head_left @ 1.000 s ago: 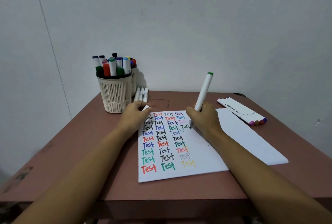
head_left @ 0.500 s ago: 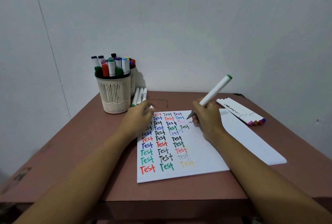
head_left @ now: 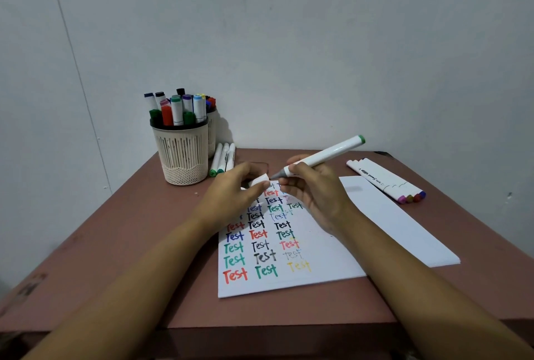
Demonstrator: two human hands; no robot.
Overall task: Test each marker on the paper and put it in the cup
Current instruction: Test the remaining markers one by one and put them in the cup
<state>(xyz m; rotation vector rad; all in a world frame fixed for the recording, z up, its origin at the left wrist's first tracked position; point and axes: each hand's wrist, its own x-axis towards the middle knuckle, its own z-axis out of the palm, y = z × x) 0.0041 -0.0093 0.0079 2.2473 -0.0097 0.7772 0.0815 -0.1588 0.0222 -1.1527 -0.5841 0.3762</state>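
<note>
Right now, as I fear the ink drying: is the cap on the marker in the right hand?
No, the marker shows a bare grey nib, and the left hand pinches the white cap beside it.

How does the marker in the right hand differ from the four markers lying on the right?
The held marker is in the air and tilted, grey tip bare; the four markers lie flat on the table. Its end is green; theirs are pink, olive, red, blue. All have white barrels.
</note>
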